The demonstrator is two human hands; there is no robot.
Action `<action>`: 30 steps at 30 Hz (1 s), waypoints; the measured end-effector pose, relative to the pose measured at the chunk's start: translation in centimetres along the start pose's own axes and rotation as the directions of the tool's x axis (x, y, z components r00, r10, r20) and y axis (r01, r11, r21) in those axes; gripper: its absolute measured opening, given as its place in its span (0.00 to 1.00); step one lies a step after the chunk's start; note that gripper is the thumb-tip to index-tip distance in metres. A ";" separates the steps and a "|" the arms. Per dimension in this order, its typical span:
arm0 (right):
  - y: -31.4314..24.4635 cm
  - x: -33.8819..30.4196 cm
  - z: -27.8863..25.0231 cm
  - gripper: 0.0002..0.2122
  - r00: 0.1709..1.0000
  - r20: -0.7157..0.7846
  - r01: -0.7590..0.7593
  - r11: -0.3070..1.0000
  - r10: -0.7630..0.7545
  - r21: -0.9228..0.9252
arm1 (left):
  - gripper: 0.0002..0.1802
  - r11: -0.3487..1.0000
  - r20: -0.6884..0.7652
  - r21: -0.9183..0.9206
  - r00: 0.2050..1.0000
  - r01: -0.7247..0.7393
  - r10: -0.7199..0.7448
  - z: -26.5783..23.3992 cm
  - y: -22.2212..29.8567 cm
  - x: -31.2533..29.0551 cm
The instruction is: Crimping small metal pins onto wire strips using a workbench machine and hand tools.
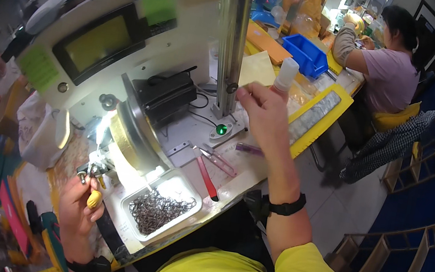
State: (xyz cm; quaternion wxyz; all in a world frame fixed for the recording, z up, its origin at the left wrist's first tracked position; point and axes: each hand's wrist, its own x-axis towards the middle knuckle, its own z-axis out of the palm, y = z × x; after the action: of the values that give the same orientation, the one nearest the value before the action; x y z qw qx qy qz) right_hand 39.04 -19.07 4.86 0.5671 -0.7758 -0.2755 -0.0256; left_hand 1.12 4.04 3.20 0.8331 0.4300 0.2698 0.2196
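Note:
My left hand [79, 208] is closed at the left of the bench, a yellow finger cover [94, 199] on one finger. Its fingertips pinch a small metal piece [84, 177], just below a brightly lit metal fixture [97, 161] beside a large round wheel [134, 143]. Raised at the right, my right hand [266, 112] has its fingers pinched together. Their tips are close to a dark knob [232, 87] on an upright metal post [231, 41]; whether they grip it or anything else is hidden. A white tray [196, 208] below the wheel holds many thin dark metal pieces [157, 212].
A red-handled tool [206, 178] and pink-handled pliers [220, 162] lie right of the tray. Behind my right hand are a white-capped bottle [286, 74], a yellow tray [341, 107] and a blue bin [305, 55]. A co-worker [389, 78] sits at the far right.

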 end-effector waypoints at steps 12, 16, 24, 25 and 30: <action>-1.7 -9.9 -11.6 0.10 0.925 0.204 -0.336 0.941 0.321 0.047 | 0.18 0.929 0.020 0.347 0.991 -0.132 0.133 -0.1 0.3 -2.5; 5.1 -12.3 -21.1 0.15 0.984 -0.179 -0.167 0.368 0.003 -0.915 | 0.17 0.859 -0.031 0.472 0.970 -0.200 0.243 0.8 3.1 -4.7; -10.6 -16.7 0.9 0.06 0.673 0.663 0.125 0.934 -0.327 0.334 | 0.13 0.613 0.108 0.729 0.936 -0.304 0.336 2.0 7.0 -1.8; -10.1 -17.0 3.3 0.07 0.626 0.650 0.222 0.898 -0.430 0.381 | 0.12 0.540 0.163 0.787 0.945 -0.299 0.284 2.8 7.7 -1.3; -10.7 -17.1 7.5 0.06 0.609 0.604 0.177 0.831 -0.514 0.528 | 0.11 0.343 0.334 0.868 0.934 -0.359 0.129 4.5 9.0 2.7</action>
State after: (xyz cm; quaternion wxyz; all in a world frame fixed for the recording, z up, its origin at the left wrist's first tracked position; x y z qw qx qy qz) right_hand 17.64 -16.94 5.40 0.5454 -0.5108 -0.6233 0.2305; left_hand 4.89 7.74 12.16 0.4341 0.8738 0.1900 0.1096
